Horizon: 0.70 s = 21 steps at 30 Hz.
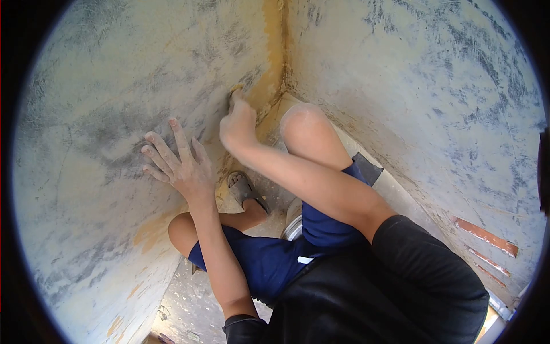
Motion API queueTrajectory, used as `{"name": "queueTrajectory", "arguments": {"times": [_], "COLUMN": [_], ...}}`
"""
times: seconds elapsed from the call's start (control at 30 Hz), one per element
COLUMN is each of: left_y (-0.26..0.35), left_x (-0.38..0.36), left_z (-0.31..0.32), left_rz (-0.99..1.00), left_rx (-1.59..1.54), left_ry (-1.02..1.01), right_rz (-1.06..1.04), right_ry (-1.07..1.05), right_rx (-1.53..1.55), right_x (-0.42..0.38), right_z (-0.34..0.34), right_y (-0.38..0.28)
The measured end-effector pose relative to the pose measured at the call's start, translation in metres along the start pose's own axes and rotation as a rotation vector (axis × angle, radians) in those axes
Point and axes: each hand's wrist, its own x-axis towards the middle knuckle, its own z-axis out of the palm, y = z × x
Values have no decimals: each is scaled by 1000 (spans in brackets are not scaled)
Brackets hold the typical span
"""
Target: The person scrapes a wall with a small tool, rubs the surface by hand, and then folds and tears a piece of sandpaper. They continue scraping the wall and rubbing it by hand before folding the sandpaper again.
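Observation:
My left hand (182, 166) is spread against the pale, grey-smudged wall (97, 114), its fingers apart and dusty, holding nothing. Higher up and to the right, my right hand (239, 125) is closed around a small, dark and yellowish piece (235, 90) that touches the same wall, left of the yellow-brown corner strip (274, 57). The fingers hide most of this piece, and it is too small to name.
A second smudged wall (412, 92) meets the first at the corner. Below are my bent knees (309, 127), a sandalled foot (243, 188) and the speckled floor (189, 298). Reddish-brown strips (487, 236) mark the right wall. Part of a round metallic object (293, 228) shows beneath me.

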Motion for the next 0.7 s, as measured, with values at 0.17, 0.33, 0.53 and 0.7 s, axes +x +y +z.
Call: {"name": "queueTrajectory", "arguments": {"times": [0.17,0.33,0.53,0.7], "left_y": [0,0,0,4], "left_x": [1,1,1,3], "left_z": [0,-1,0,-3], "left_rz": [17,12,11,9], "left_rx": [-7,4,4,-6], "left_ry": [24,20,17,8], "right_rz": [-33,57,-35,54], "right_ry": [153,8,1,171], "right_rx": [53,69,11,155], "right_x": [-11,3,-10,-20], "right_z": [22,5,5,13], "right_y": [5,-2,-1,-11]}}
